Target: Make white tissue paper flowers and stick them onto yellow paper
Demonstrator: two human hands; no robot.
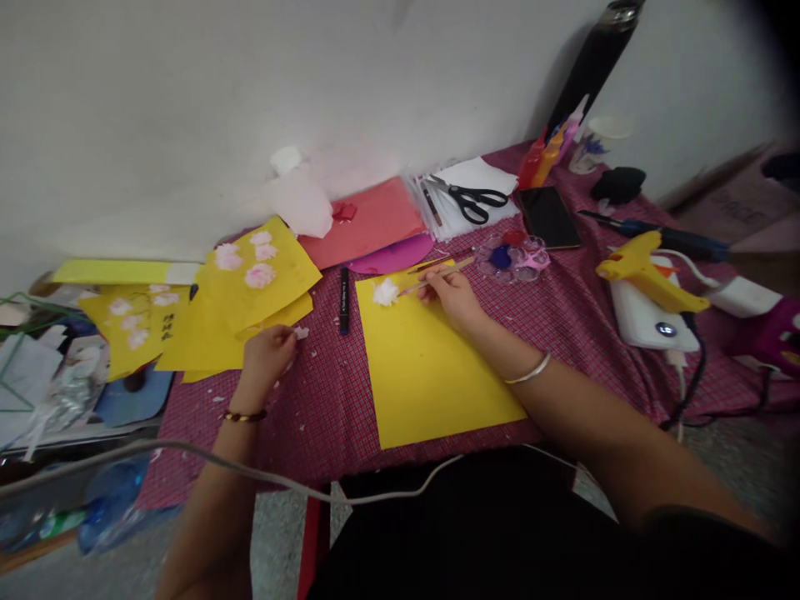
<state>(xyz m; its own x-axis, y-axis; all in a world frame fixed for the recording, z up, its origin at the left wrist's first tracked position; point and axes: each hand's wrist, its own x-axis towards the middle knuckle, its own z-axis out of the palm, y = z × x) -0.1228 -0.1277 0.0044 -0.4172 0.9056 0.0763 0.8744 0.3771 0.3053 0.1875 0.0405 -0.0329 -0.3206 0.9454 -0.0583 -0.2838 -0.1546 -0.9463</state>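
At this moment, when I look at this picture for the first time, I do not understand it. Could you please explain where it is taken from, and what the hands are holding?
There is no machine here, only a person with bare hands. The single picture comes from a camera worn on the head, looking forward and down.

The right hand holds a thin stick, probably a brush, its tip near a white paper flower on a yellow sheet. The left hand pinches a small pale scrap.

On the checked cloth also lie a dark marker and, at left, yellow sheets with pink flowers. Scissors rest on white sheets at the back.
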